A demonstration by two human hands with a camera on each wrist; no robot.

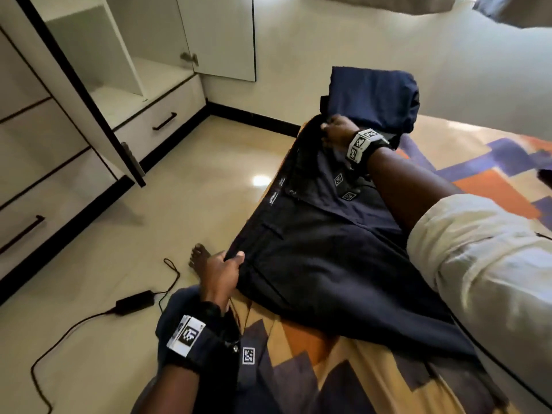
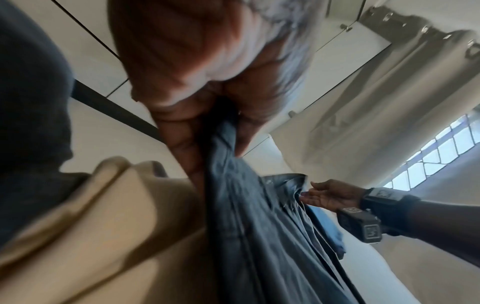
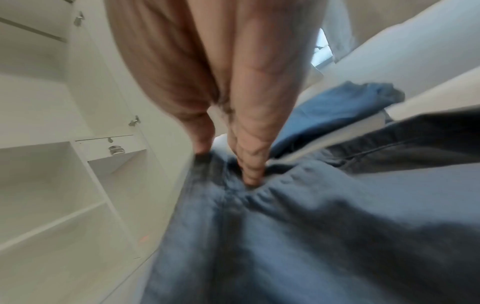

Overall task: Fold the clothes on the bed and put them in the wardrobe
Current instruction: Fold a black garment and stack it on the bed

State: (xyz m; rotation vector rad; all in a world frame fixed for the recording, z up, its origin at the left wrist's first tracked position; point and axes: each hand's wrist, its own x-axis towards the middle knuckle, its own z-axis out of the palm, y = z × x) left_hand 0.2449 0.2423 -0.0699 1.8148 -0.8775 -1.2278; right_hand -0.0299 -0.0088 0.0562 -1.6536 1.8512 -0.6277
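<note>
I have one blue garment (image 1: 373, 98) folded on the bed (image 1: 495, 186), my left hand (image 1: 222, 271) and right hand (image 1: 336, 130) pinching the dark trousers (image 1: 322, 249) mid-fold, wardrobe (image 1: 125, 73) unfilled.

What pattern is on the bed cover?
Geometric blocks, orange, purple and tan, on the bed cover; head view.

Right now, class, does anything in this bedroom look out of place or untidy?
Yes: a black charger and its cable lie loose on the floor beside the bed, near a bare foot, where it might trip someone. The wardrobe doors stand open.
</note>
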